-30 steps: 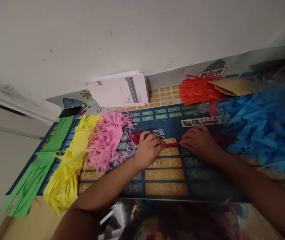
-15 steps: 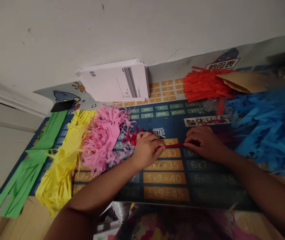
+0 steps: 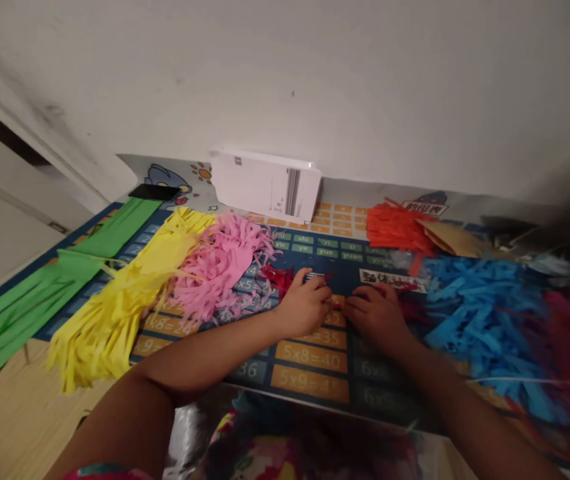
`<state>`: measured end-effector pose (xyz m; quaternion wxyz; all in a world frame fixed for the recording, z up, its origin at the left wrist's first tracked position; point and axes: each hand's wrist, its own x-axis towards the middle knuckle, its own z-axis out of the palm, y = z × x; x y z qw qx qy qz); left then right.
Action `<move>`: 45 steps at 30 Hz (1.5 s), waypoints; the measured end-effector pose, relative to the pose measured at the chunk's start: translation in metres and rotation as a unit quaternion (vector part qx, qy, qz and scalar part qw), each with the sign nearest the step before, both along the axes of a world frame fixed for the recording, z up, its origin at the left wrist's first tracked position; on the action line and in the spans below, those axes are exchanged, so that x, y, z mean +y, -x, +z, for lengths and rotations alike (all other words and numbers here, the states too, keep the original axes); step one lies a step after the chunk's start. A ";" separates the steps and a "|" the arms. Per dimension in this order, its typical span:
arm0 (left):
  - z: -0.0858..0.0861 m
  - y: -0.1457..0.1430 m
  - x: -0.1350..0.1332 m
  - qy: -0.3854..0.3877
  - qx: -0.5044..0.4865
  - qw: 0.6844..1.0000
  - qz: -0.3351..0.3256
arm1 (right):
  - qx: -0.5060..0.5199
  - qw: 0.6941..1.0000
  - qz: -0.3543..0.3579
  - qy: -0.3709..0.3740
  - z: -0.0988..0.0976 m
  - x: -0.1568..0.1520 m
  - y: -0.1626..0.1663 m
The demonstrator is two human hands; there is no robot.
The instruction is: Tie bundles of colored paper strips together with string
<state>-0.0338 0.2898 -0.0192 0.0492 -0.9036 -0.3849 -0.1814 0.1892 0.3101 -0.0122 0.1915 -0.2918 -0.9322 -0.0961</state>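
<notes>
My left hand (image 3: 305,307) is closed over a dark red paper strip, near the middle of the printed mat (image 3: 309,347). Crinkled fringe of the red paper (image 3: 277,277) sticks out on its left side, and a red tip shows above the fingers. Close by on the right, my right hand (image 3: 377,317) has its fingers bent together at the strip's other end. Only a tiny bit of the strip shows in the narrow gap between the hands. More dark red paper lies behind the right hand, partly covered by it.
Pink (image 3: 219,267), yellow (image 3: 129,300) and green (image 3: 65,287) fringed paper lie leftward, a black phone (image 3: 153,193) behind. A white box (image 3: 265,187) leans against the wall. Orange-red fringe (image 3: 397,229), brown paper (image 3: 449,239) and blue fringe (image 3: 485,320) lie rightward.
My hands have come closer together, so the red strip stretched between them is now nearly hidden. The camera view has tilted and shifted.
</notes>
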 end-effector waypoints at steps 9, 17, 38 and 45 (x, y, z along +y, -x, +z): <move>0.024 0.009 -0.007 -0.155 0.016 0.988 0.003 | 0.053 0.998 -0.018 0.043 0.036 -0.001 0.015; 0.099 0.023 -0.054 -0.275 -0.063 0.959 -0.027 | 0.255 0.706 0.011 0.660 0.093 -0.021 0.022; 0.071 -0.016 -0.109 -0.040 -0.408 0.911 0.039 | 0.607 0.636 -0.045 0.474 0.049 -0.121 0.047; 0.066 -0.005 -0.111 0.149 -0.547 0.820 0.071 | 0.282 0.876 -0.291 0.263 0.047 -0.008 -0.007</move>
